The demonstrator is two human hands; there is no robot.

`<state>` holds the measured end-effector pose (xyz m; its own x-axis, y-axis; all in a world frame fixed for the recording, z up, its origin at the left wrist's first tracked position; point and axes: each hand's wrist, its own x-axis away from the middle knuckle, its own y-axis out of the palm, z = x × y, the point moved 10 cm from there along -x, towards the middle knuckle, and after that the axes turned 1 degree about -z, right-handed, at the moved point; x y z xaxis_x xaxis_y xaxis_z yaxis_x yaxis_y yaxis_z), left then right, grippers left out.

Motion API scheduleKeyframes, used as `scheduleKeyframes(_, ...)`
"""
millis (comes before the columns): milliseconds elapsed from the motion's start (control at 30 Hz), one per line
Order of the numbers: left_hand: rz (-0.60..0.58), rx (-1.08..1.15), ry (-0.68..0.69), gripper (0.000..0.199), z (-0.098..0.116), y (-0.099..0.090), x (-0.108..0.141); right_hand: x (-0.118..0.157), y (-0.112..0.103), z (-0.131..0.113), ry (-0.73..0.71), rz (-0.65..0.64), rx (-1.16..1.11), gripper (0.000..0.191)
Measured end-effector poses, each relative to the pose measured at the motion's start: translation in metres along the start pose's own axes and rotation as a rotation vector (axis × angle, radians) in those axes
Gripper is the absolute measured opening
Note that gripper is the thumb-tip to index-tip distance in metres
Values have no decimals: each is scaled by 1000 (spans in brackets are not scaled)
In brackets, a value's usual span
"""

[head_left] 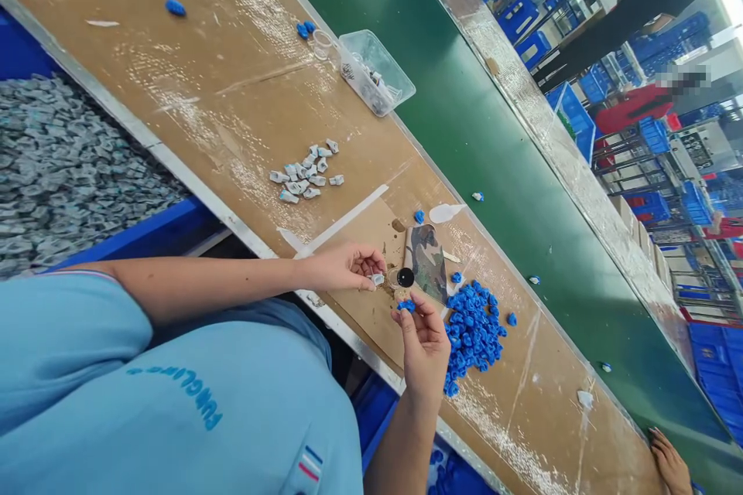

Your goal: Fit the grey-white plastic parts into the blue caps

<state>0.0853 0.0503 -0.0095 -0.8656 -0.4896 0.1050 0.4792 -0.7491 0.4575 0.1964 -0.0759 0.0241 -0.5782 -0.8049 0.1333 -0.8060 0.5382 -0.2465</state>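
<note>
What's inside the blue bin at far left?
Small grey parts, heaped in the blue bin. The heap covers its floor, so anything underneath can't be seen.

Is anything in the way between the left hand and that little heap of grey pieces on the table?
Only a white strip crosses between the left hand and the heap of grey pieces, and it seems to lie flat. Nothing visible stands up in the way.

Both hands pinch, fingers curled, forearms converging.
</note>
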Motion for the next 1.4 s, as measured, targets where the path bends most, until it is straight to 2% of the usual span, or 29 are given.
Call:
scheduleKeyframes(233, -12, 25, 3, 27, -2, 1, -2, -2, 0, -11, -67, 81, 11, 31)
scheduleKeyframes(367, -9, 25, 6, 27, -5, 0, -2, -3, 0, -16, -79, 80, 42, 25)
scheduleKeyframes(567, -7, 30, 27, 27, -7, 1, -3, -7, -15, -22, -118, 175, 110, 25)
scheduleKeyframes(733, -18, 16, 18, 26, -9, 1, -1, -12, -19, -26, -146, 186, 241, 26)
scheduleKeyframes(933, -22, -75, 107, 25, 1, 0, 2, -13, -17, -49, -302, 209, 560, 22)
scheduleKeyframes(1033, -19, -79, 94, 25, 1, 0, 2, -12, -13, -60, -405, 227, 674, 21)
scheduleKeyframes(1400, 10, -138, 36, 24, -2, -3, 1, -14, 0, -67, -568, 184, 751, 18)
